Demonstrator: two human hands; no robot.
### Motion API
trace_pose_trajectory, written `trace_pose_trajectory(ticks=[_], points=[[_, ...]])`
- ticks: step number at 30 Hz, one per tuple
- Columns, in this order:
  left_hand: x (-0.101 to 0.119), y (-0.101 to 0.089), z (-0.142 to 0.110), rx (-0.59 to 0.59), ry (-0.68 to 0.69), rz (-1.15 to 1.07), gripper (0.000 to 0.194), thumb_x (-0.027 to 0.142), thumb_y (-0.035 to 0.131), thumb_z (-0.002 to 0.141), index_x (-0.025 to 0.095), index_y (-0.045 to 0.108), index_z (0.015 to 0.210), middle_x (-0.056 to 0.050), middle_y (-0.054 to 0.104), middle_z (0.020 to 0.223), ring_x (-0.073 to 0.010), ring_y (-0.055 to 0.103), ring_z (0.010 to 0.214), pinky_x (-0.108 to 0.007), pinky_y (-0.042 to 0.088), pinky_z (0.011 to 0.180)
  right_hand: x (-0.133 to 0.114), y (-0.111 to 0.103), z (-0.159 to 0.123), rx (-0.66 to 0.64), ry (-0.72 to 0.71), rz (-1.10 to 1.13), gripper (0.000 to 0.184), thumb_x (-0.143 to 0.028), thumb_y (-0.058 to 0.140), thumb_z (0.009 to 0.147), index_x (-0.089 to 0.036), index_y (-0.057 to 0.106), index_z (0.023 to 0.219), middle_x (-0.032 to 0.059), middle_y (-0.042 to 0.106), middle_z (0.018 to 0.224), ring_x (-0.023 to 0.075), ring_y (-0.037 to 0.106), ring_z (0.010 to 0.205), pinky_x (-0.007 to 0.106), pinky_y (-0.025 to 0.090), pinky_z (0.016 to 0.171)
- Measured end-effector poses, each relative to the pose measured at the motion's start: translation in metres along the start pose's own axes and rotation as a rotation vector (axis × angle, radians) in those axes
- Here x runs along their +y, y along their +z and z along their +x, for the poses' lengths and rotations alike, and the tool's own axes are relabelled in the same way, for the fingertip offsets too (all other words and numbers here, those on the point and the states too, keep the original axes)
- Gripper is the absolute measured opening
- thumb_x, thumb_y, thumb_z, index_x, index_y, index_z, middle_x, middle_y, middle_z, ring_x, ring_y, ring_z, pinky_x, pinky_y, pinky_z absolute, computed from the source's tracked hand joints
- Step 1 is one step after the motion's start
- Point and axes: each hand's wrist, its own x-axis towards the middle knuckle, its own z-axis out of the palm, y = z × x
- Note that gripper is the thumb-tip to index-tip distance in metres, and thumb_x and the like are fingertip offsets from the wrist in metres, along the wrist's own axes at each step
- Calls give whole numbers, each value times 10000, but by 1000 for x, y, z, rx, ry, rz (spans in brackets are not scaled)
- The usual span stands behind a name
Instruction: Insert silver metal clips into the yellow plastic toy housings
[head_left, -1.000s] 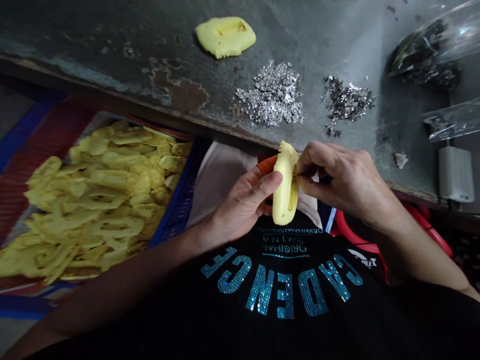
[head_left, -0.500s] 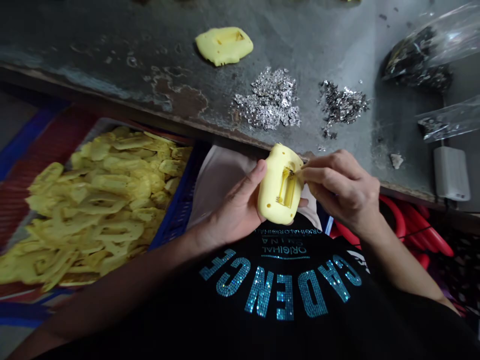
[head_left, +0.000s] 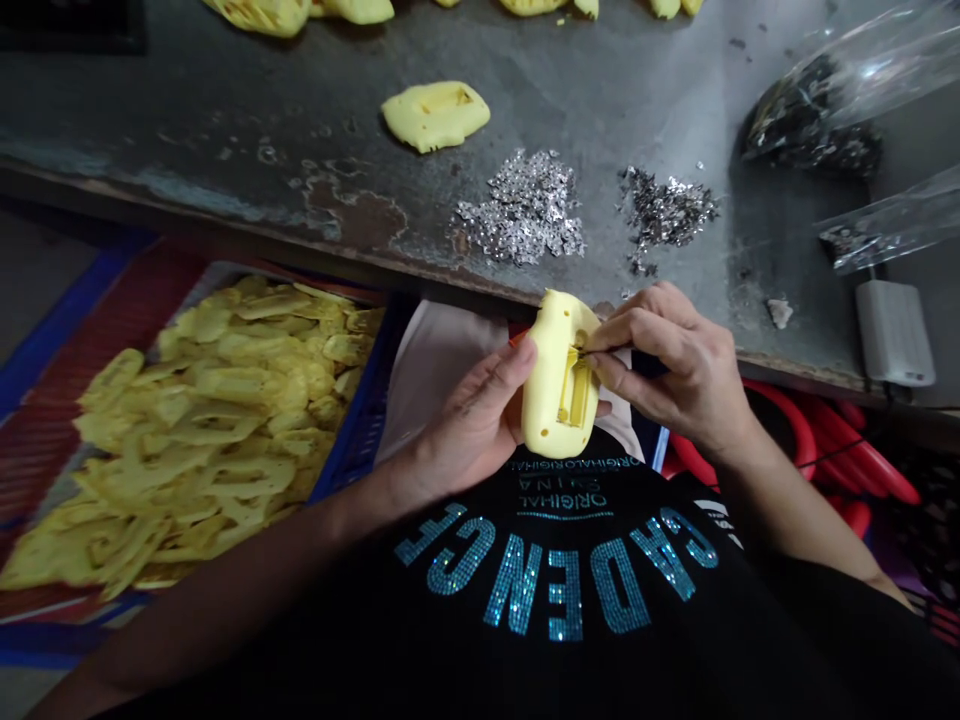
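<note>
My left hand [head_left: 480,415] grips a pale yellow plastic housing [head_left: 541,385] by its left side, thumb on the near face and fingers behind. A rectangular battery compartment in it faces up at me. My right hand [head_left: 667,360] is closed in a pinch at the upper end of that compartment, on a small dark metal contact piece [head_left: 580,352] partly hidden by the fingertips. On the bench beyond lie a pile of shiny metal contacts [head_left: 529,210] and a smaller, darker pile of metal pieces [head_left: 670,210].
A second yellow housing [head_left: 435,115] lies on the grey metal bench [head_left: 247,110], with more at the far edge. At right are a clear bag of metal parts [head_left: 814,125] and a white box [head_left: 895,332]. A crate of yellow plastic parts [head_left: 247,385] stands at lower left.
The view has shifted, so more yellow housings show at the far edge. The held housing has turned slightly, and my right fingertips have moved further over the upper end of its compartment.
</note>
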Motion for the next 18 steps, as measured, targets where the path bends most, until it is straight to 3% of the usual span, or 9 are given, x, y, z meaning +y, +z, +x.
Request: trace_pose_trajectory(ticks=[4,8,12,18], points=[[-2,0,0,-31,-32,-10,631,622,777,994,204,683,1458,-131,835,1241,-376,782,1256,-401,689,905,1,6,-3,-5,56,73,77,-234,713,1013,-236,673,948,11,652,865,186,624,816,342,512,744],[-5,-1,1,-74,-2,-14,551,619,766,1001,211,745,1371,-126,833,1284,-386,757,1310,-445,679,974,-1,15,-12,103,192,249,120,-228,719,1006,-239,648,910,-10,657,863,155,617,790,310,483,705],[-10,-2,3,-28,27,14,539,615,803,975,245,770,1366,-100,798,1402,-364,714,1390,-441,662,1050,-3,23,-18,177,246,288,123,-206,714,1002,-236,646,904,-13,661,865,150,615,800,310,483,711],[-13,-4,5,78,22,-21,558,577,901,898,262,772,1341,-82,782,1441,-338,714,1386,-398,663,1044,-2,28,-23,219,219,173,100,-193,745,1010,-237,695,934,-14,670,846,152,637,798,314,512,716]])
